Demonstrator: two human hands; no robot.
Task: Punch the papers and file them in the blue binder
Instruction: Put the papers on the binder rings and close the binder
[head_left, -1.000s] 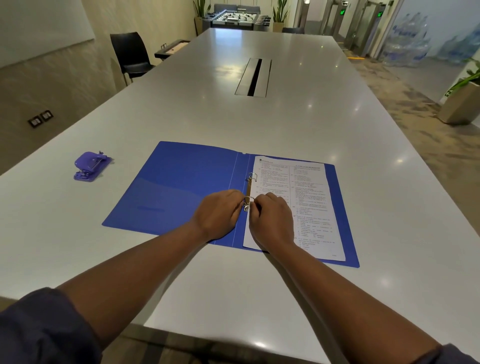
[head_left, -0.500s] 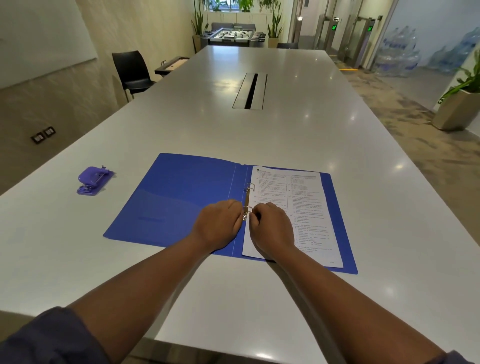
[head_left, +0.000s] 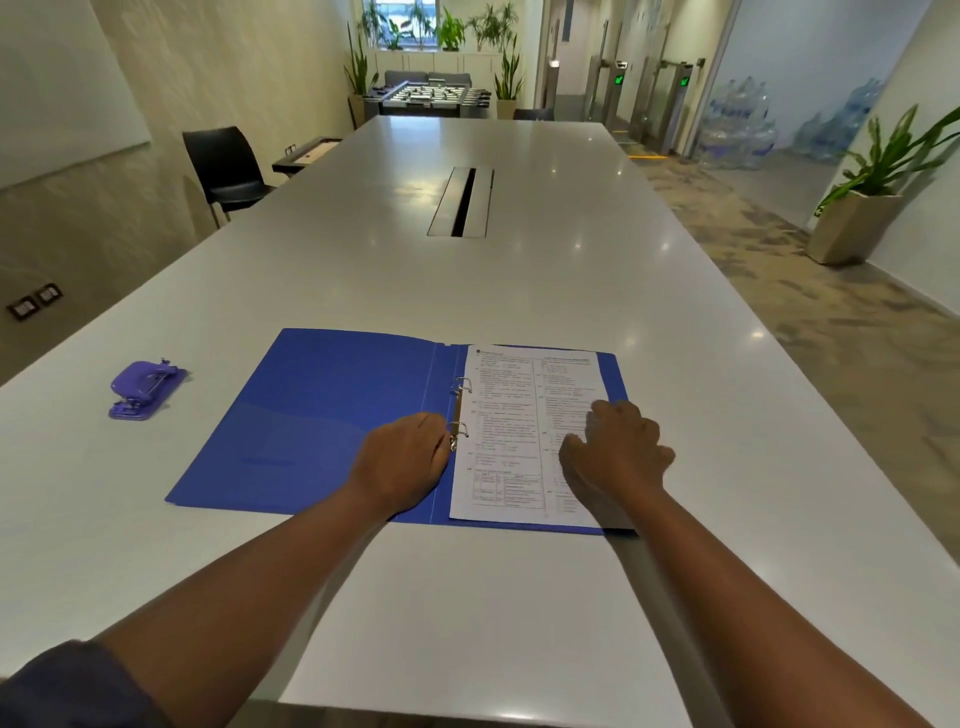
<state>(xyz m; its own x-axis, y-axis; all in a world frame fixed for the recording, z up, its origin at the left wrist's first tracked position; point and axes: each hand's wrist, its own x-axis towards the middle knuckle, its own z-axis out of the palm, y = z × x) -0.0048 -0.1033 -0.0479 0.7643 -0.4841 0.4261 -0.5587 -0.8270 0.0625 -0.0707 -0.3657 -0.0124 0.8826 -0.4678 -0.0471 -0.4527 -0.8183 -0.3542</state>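
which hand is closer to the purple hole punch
Left. The left hand rests on the blue binder by its rings, on the hole punch's side. The right hand lies flat on the paper, farther away across the binder.

The blue binder (head_left: 322, 421) lies open on the white table (head_left: 519, 291), papers (head_left: 524, 431) threaded on its rings (head_left: 460, 410). The left hand (head_left: 402, 460) rests beside the rings; the right hand (head_left: 618, 452) presses the page flat. A purple hole punch (head_left: 145, 389) sits well apart to the left.
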